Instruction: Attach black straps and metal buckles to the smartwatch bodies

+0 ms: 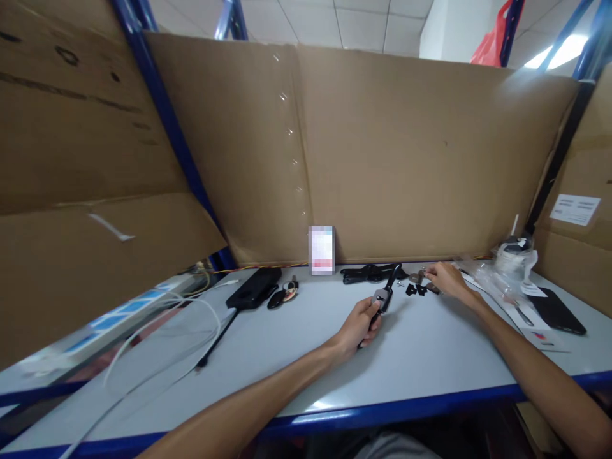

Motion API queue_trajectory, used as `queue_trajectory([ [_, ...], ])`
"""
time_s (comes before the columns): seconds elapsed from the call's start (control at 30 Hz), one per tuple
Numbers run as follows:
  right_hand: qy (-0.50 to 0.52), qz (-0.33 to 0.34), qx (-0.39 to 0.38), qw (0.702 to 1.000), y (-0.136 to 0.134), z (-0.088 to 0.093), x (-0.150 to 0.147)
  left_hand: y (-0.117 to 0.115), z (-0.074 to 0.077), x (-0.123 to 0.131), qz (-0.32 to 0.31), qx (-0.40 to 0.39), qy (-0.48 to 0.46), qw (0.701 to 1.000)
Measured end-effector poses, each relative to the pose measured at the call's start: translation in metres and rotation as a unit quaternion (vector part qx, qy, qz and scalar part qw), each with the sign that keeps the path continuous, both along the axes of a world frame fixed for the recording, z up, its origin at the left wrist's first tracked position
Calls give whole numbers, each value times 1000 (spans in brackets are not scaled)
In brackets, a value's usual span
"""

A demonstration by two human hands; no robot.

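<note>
My left hand (359,324) is wrapped round a black-and-grey object with a curved arm (382,298), held tilted over the table; I cannot make out its exact kind. Farther right, my right hand (447,278) reaches to a group of small metal parts (417,278). Its fingertips are pinched together there, and what is between them is too small to name. Small black clips (415,290) lie just left of that hand. Behind them, dark straps or cables (368,273) lie bundled near the cardboard wall.
A black case (255,288) and keys (289,290) lie on the left of the grey table (287,357). A power strip (129,312) and white cables run along the left edge. At right are plastic-wrapped items (514,258) and a black phone-like slab (557,312). Cardboard panels enclose the table.
</note>
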State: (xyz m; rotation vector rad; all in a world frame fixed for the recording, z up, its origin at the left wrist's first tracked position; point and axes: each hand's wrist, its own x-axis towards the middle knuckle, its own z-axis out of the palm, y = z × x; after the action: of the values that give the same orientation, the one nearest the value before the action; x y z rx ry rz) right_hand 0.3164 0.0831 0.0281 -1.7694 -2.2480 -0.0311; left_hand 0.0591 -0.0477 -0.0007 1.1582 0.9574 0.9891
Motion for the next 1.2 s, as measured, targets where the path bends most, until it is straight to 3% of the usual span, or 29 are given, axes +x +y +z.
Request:
queue_trajectory([
  [0.13, 4, 9, 18, 1000, -7, -1, -8, 1, 0, 0, 4, -4, 6, 1000],
  [0.4, -68, 136, 53, 987, -25, -17, -53, 0, 1, 0, 8, -5, 20, 1000],
  [0.57, -87, 193, 59, 976, -25, -22, -63, 0, 1, 0, 0, 3, 17, 1000],
  [0.97, -79, 215, 40, 973, -37, -16, -64, -1, 3, 1, 0, 7, 25, 1000],
  [1.2, 24, 219, -7, 975, -33, -21, -65, -2, 3, 1, -1, 4, 24, 1000],
])
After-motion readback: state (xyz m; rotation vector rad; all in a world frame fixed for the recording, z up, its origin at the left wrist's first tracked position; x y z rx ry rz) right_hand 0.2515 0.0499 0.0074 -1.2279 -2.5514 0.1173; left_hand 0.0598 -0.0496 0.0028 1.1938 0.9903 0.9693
